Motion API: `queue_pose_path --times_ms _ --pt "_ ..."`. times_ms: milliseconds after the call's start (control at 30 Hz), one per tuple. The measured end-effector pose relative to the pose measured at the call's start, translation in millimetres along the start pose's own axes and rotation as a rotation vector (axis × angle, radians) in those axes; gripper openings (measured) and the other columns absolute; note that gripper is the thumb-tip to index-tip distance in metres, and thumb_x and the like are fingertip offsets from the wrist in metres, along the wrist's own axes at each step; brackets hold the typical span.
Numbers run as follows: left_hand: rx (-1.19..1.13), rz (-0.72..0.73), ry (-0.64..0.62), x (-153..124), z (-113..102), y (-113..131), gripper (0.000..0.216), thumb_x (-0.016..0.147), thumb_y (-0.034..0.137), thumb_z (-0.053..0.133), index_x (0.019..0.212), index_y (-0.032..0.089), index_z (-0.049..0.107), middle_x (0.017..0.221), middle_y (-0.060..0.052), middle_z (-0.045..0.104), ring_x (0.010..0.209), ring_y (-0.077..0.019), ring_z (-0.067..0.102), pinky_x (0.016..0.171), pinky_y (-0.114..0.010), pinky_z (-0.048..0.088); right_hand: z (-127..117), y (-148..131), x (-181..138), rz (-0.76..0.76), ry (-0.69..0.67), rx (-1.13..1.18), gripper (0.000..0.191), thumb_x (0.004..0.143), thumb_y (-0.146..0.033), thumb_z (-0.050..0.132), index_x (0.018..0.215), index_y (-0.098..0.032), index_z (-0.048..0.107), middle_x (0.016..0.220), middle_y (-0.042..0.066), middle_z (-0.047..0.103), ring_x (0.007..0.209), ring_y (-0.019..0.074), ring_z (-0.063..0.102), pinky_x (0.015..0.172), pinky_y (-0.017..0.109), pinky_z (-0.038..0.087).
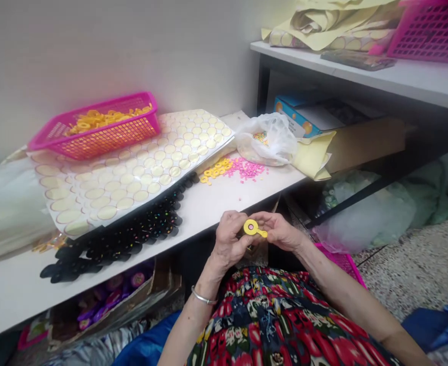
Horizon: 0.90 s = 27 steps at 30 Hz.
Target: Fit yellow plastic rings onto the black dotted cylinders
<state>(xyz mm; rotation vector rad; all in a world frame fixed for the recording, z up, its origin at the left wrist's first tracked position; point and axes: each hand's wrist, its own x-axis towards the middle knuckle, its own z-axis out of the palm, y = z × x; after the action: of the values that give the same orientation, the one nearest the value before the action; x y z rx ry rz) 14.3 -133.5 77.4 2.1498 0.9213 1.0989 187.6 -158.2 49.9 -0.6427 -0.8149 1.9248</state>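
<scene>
Both my hands meet just below the front edge of the white table [224, 201], above my lap. My left hand [229, 241] and my right hand [279, 231] pinch a small yellow plastic ring piece [252, 228] with a short handle and a round sticker in its middle. Fingers of both hands are closed round it. On the table ahead lie small heaps of yellow rings [216, 170] and pink beads [247, 168]. A sheet of round stickers [132, 162] lies to the left, over black sheets [132, 236] with coloured dots.
A pink basket [98, 127] of yellow rings stands at the back left. A plastic bag [267, 140] and a cardboard box [361, 142] lie at the right under a shelf [361, 71] with yellow paper and another pink basket [432, 33]. Boxes sit under the table.
</scene>
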Motion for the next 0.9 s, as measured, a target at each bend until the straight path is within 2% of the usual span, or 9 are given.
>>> queue_pose_path --times_ms 133,233,333,500,667,767,900 --pt "0.104 0.120 -0.070 -7.2 7.3 7.0 0.017 0.075 0.030 0.059 0.087 0.018 0.062 0.081 -0.006 0.064 0.080 -0.0186 0.052 0.078 -0.034 0.040 4.3 5.6 -11.2 -0.057 0.072 -0.014 0.064 0.045 -0.033 0.083 0.103 -0.018 0.060 0.095 0.004 0.062 0.086 0.0163 0.059 0.071 0.027 0.051" --pt "0.219 0.232 -0.068 -14.3 14.8 12.4 0.017 0.076 0.027 0.057 0.089 0.017 0.061 0.090 -0.008 0.066 0.084 -0.0206 0.053 0.079 -0.037 0.040 5.9 11.2 -17.4 -0.113 0.115 -0.079 0.060 0.046 -0.029 0.084 0.100 -0.016 0.062 0.088 0.003 0.064 0.080 0.0123 0.058 0.070 0.021 0.047" --pt "0.292 0.289 -0.059 -20.6 18.9 18.3 0.016 0.077 0.024 0.054 0.089 0.016 0.060 0.093 -0.009 0.066 0.087 -0.0213 0.053 0.079 -0.039 0.040 7.6 14.6 -22.6 -0.125 0.124 -0.107 0.053 0.050 -0.024 0.083 0.099 -0.016 0.063 0.087 0.002 0.065 0.078 0.0107 0.058 0.069 0.020 0.045" --pt "0.351 0.308 -0.039 -28.0 20.1 23.0 0.013 0.078 0.023 0.052 0.085 0.015 0.060 0.090 -0.009 0.066 0.085 -0.0208 0.053 0.077 -0.039 0.041 13.6 18.5 -26.6 -0.128 0.169 -0.145 0.043 0.054 -0.020 0.079 0.094 -0.016 0.066 0.084 0.002 0.066 0.074 0.0116 0.058 0.068 0.022 0.045" --pt "0.326 0.250 -0.059 -33.3 26.9 9.1 0.012 0.078 0.022 0.052 0.084 0.015 0.060 0.086 -0.008 0.065 0.085 -0.0205 0.052 0.077 -0.038 0.040 12.3 26.1 -20.7 -0.123 0.233 -0.220 0.035 0.059 -0.023 0.076 0.092 -0.015 0.067 0.081 0.003 0.066 0.072 0.0124 0.058 0.067 0.024 0.045" --pt "0.241 0.188 -0.034 -33.7 29.0 0.6 0.016 0.078 0.027 0.052 0.085 0.016 0.060 0.084 -0.007 0.065 0.083 -0.0197 0.052 0.076 -0.037 0.040 9.7 27.3 -17.5 -0.079 0.188 -0.224 0.043 0.057 -0.023 0.076 0.098 -0.015 0.065 0.089 0.004 0.066 0.079 0.0140 0.058 0.071 0.026 0.045" --pt "0.164 0.173 0.014 -32.7 28.7 -1.9 0.019 0.077 0.031 0.053 0.084 0.016 0.061 0.085 -0.007 0.065 0.083 -0.0201 0.051 0.076 -0.038 0.040 10.6 24.5 -17.4 -0.039 0.183 -0.188 0.052 0.049 -0.015 0.079 0.099 -0.017 0.065 0.089 0.002 0.065 0.078 0.0124 0.057 0.069 0.024 0.044"
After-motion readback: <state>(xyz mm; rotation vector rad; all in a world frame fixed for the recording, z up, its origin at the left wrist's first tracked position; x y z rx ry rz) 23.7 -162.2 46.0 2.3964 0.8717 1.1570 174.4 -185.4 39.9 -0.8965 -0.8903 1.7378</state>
